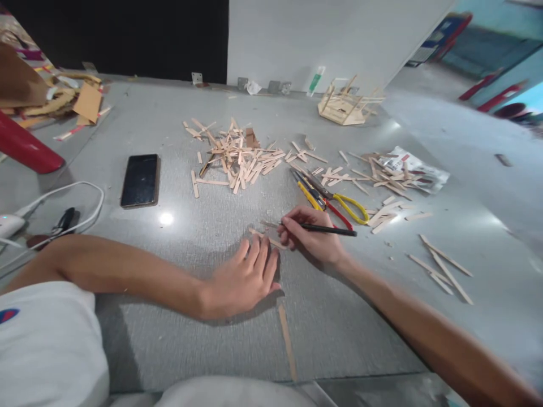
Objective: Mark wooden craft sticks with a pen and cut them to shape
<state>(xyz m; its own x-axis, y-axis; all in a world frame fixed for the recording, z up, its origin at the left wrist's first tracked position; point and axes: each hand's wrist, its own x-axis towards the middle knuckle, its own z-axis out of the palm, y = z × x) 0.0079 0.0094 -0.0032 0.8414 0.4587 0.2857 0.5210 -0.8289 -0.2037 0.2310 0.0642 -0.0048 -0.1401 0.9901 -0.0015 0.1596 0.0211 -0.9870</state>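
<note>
The left hand [246, 277] lies palm down with its fingers loosely spread, fingertips on a thin wooden stick [270, 237] against the grey table [199, 350]. The right hand [311, 232] is closed in a writing grip around a slim black tool [333, 229], its pale tip pointing left just above the stick; whether it is a pen or a blade cannot be told. The two hands are apart, but the right fingers sit just beside the left fingertips, at the stick's near end.

Below the left hand, a wooden strip [287, 342] runs toward the table's near edge. Beyond both hands spreads a heap of small sticks [244, 158]. Just past the right hand lie hand tools [313, 196] with yellow and red handles; farther right is a shiny packet [430, 174], partly under sticks. A wooden frame [345, 108] stands well beyond the right hand. A phone [139, 181] lies beyond the left forearm.
</note>
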